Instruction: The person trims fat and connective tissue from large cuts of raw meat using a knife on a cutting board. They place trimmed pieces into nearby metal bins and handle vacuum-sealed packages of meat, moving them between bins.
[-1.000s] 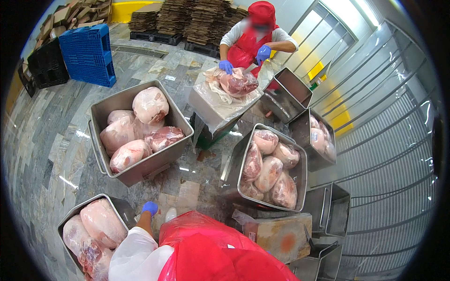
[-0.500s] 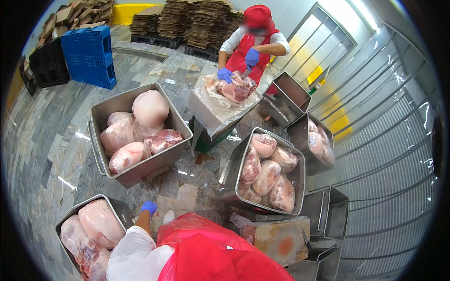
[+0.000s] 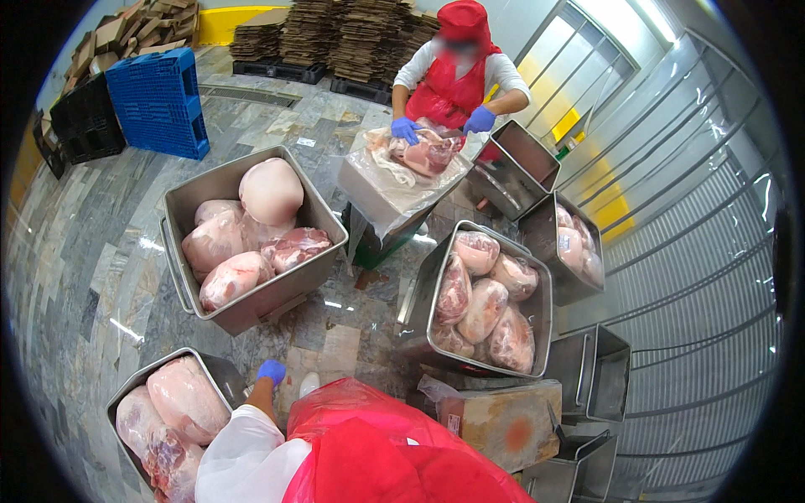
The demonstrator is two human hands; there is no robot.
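Observation:
My left hand [image 3: 271, 370], in a blue glove, hangs low beside a metal bin [image 3: 220, 374] at the lower left. Its fingers are too small and turned away to make out, and I cannot tell whether it touches the bin's handle. Inside that bin lie large pale pieces of meat [image 3: 189, 401], some in clear film. My right hand is out of view; the red apron [image 3: 377, 444] fills the lower middle. Across from me, a co-worker in a red apron presses one gloved hand [image 3: 405, 130] on a meat piece [image 3: 432, 155] and holds a knife [image 3: 451, 133] in the other.
A large metal bin [image 3: 289, 295] of meat stands ahead to the left, another [image 3: 547, 323] to the right. A stained cardboard box [image 3: 499, 419] lies near my right side. Further bins [image 3: 604, 373] line the right. Pallets [image 3: 159, 105] and stacked cardboard [image 3: 369, 42] stand far back.
The co-worker's knife hand has moved from above the meat out to its side, lower down. My view has shifted slightly; my left hand stays beside the bin.

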